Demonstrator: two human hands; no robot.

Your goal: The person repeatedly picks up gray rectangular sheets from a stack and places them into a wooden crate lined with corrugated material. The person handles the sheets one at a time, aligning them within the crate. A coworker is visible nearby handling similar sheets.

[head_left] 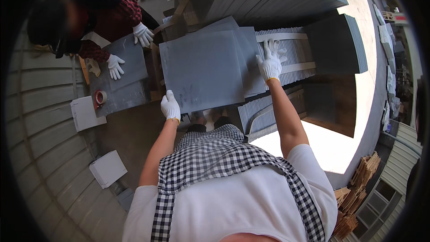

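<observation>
Left hand [170, 106] pinches the grey slab [201, 69] by its near-left corner; right of this grip, the right hand [270, 62] splays wide.

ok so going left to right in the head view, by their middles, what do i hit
Tape roll, co-worker's lower gloved hand, the person's left hand, top grey slab, the person's right hand, dark-faced slab stack, wooden pieces.

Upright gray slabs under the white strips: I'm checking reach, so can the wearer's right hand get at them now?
Probably yes: the gloved right hand is right over the upright gray slabs, whose edges show between the white strips.
</observation>
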